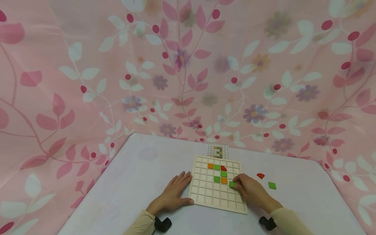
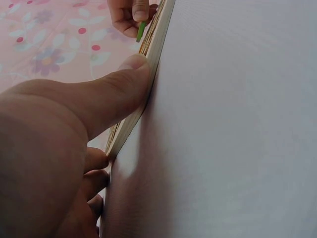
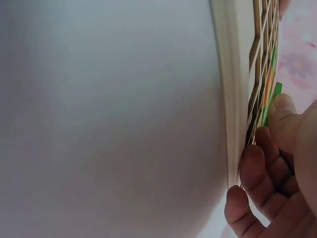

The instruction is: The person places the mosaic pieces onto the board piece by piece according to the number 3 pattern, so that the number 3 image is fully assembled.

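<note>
A pale wooden grid board [image 1: 205, 193] lies on the table. Set in its cells are green squares [image 1: 217, 179], orange squares [image 1: 211, 166] and a red quarter-round piece [image 1: 223, 168]. Along the board's left edge rests my left hand [image 1: 175, 193], fingers straight, with the thumb [image 2: 121, 87] against the rim near the front left corner. My right hand [image 1: 253, 190] pinches a green square tile [image 1: 232, 184] between thumb and fingers, over the right side of the grid. In the right wrist view, its other fingers [image 3: 254, 166] hang curled beside the board's edge.
A small pattern card [image 1: 210, 152] with a coloured grid lies behind the board. To the right are a loose red quarter-round piece [image 1: 260, 176] and a loose green square [image 1: 272, 185]. A pink floral cloth [image 1: 188, 81] hangs behind the white-covered table [image 1: 117, 182].
</note>
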{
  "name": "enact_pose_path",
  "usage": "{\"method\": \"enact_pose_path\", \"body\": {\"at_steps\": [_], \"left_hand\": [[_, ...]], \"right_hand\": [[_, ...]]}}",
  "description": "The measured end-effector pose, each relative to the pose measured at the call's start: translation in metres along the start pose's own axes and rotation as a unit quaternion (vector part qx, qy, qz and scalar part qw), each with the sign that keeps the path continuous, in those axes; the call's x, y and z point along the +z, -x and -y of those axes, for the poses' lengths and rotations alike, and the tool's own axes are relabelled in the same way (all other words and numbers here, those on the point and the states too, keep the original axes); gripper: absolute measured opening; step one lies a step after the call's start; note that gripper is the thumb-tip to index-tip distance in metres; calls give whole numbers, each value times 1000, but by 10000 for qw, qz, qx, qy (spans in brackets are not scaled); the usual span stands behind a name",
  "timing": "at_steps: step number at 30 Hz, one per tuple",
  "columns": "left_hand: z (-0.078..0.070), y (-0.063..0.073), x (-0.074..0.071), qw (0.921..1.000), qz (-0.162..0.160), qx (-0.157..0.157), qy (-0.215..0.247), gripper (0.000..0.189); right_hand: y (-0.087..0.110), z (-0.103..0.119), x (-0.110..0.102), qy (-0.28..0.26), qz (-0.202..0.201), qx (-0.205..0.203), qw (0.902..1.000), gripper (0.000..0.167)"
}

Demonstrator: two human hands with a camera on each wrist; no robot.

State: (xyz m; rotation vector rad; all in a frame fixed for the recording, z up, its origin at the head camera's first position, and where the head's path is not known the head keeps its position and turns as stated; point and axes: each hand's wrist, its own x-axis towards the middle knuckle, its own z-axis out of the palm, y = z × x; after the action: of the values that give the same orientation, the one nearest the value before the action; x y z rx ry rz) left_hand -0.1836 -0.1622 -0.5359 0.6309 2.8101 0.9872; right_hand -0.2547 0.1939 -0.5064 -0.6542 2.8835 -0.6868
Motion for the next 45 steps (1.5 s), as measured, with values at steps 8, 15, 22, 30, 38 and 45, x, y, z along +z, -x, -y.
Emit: {"method": "enact_pose_path", "body": {"at_steps": [8, 15, 22, 30, 38, 45], "left_hand": [[1, 0, 1, 10000, 4, -18, -13, 95], [0, 2, 1, 9999, -71, 106, 46, 96], [0, 1, 1, 10000, -31, 12, -4, 96], [1, 1, 1, 9999, -59, 79, 78, 97], [2, 0, 1, 9999, -62, 84, -65, 96], [3, -1, 2, 10000, 6, 21, -55, 95]], "right_hand": [[-6, 14, 6, -142, 200, -5, 9997, 13], [-10, 22, 10, -101, 133, -100, 9998, 18], [-11, 22, 13, -49, 44, -328, 9994, 20], [-11, 21, 12, -257, 97, -400, 9988, 15], [-15, 15, 11, -486, 148, -967, 9940, 11], [-16, 7, 15, -726, 193, -1095, 9912, 11]]}}
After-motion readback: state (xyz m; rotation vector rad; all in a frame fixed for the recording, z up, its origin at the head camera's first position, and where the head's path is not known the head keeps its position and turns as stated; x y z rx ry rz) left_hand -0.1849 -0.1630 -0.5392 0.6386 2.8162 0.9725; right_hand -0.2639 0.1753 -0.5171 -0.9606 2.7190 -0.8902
